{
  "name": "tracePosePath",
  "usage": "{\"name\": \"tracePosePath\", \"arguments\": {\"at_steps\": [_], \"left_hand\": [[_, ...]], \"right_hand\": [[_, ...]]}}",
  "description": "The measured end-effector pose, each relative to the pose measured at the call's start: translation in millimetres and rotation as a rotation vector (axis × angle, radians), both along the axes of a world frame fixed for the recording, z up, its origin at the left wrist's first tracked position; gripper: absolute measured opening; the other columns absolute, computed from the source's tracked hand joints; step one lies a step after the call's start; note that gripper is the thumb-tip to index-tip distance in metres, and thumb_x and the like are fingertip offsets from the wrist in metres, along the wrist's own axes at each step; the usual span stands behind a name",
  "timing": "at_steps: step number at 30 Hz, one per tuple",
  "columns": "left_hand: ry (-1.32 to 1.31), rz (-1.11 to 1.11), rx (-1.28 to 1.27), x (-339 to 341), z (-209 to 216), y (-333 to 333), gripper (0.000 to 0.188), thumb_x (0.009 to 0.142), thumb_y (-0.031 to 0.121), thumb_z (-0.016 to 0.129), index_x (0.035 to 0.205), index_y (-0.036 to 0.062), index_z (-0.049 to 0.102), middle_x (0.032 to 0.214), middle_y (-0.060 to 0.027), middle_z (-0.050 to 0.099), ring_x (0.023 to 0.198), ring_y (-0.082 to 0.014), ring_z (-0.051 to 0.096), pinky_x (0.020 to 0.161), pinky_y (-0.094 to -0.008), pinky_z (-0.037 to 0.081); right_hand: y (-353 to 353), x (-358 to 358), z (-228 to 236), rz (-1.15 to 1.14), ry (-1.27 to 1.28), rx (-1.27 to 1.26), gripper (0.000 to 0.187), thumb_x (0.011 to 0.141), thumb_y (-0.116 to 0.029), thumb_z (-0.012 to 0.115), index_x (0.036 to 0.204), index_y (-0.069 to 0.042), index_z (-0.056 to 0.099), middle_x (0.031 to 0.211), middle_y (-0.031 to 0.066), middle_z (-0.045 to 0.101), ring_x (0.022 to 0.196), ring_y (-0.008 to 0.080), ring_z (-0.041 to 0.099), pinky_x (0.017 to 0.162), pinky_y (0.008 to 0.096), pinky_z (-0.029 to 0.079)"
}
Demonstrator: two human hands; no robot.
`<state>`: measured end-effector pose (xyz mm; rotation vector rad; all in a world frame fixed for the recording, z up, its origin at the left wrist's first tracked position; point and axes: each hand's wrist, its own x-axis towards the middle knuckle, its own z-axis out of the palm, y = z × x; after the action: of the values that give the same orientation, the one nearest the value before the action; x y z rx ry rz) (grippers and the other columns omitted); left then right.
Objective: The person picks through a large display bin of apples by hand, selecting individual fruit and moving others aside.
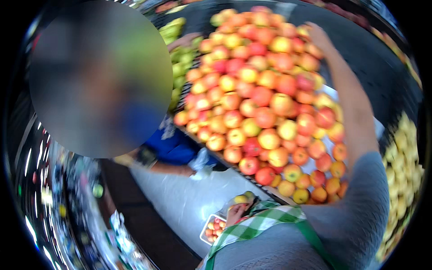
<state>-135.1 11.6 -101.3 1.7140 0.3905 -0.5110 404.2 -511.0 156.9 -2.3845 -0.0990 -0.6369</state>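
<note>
A large heap of red and yellow apples (261,99) fills the middle of the view. My right arm stretches along its right side, and my right hand (318,37) is at the far right corner, against the apples there; its fingers are smeared by motion. Low in front of my body, my left hand (236,213) has its fingers curled in beside a few yellow-green fruits (241,199). What it grips is too blurred to make out. Just left of this hand is a white container of small red-yellow fruit (214,228).
Another person stands at the left; one hand (185,171) holds a clear plastic bag (202,165), the other (185,41) is by the green fruit (177,67). Pale yellow fruit (400,175) lies at the right. A dark ledge (135,202) borders the grey floor (166,191).
</note>
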Motion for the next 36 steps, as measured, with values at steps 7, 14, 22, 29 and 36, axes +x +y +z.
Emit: {"name": "tracePosePath", "arguments": {"at_steps": [7, 14, 22, 29, 36], "left_hand": [[0.040, 0.082, -0.259, -8.3, 11.9, -14.4, 0.035, 0.098, 0.031, 0.058, 0.117, 0.0016, 0.066, 0.095, 0.0006, 0.066, 0.088, -0.0073, 0.056, 0.079, -0.0220, 0.045], [-0.007, 0.207, -0.357, -1.3, 29.0, 2.0, 0.033, 0.099, 0.034, 0.058, 0.116, 0.0070, 0.066, 0.066, 0.0033, 0.056, 0.055, -0.0047, 0.046, 0.051, -0.0204, 0.036], [-0.173, 0.085, -0.502, 26.4, 120.2, 13.9, 0.029, 0.101, 0.026, 0.055, 0.117, 0.0040, 0.063, 0.072, 0.0001, 0.059, 0.057, -0.0050, 0.050, 0.054, -0.0187, 0.040], [-0.226, -0.175, -0.606, 10.7, 161.9, 18.5, 0.027, 0.101, 0.019, 0.054, 0.121, 0.0020, 0.060, 0.081, 0.0010, 0.061, 0.066, -0.0050, 0.054, 0.061, -0.0209, 0.044], [-0.189, -0.244, -0.548, -19.7, 142.2, 22.1, 0.026, 0.101, 0.017, 0.053, 0.122, 0.0038, 0.060, 0.070, 0.0014, 0.059, 0.062, -0.0038, 0.052, 0.058, -0.0198, 0.042]], "right_hand": [[-11.3, 1.9, -17.5, -0.065, -0.289, -0.229, 0.046, 0.092, -0.017, 0.057, 0.134, -0.001, 0.048, 0.129, 0.0229, 0.056, 0.123, 0.0367, 0.052, 0.104, 0.0408, 0.041], [124.0, -211.7, 68.7, 0.434, -0.073, -0.016, 0.039, 0.087, -0.012, 0.060, 0.124, -0.003, 0.056, 0.106, 0.0112, 0.059, 0.099, 0.0261, 0.058, 0.089, 0.0351, 0.045], [248.2, -425.6, -1.0, 0.928, 0.621, 0.214, 0.034, 0.081, -0.009, 0.064, 0.114, 0.000, 0.063, 0.106, 0.0124, 0.067, 0.095, 0.0218, 0.067, 0.083, 0.0337, 0.055], [349.7, -501.9, -92.5, 1.012, 0.709, 0.359, 0.053, 0.079, -0.015, 0.067, 0.128, 0.000, 0.050, 0.121, 0.0237, 0.055, 0.116, 0.0359, 0.054, 0.099, 0.0401, 0.044], [363.5, -552.7, -141.7, 0.791, 0.620, 0.360, 0.050, 0.077, -0.013, 0.070, 0.121, 0.000, 0.052, 0.118, 0.0195, 0.053, 0.112, 0.0365, 0.052, 0.099, 0.0410, 0.041]]}}
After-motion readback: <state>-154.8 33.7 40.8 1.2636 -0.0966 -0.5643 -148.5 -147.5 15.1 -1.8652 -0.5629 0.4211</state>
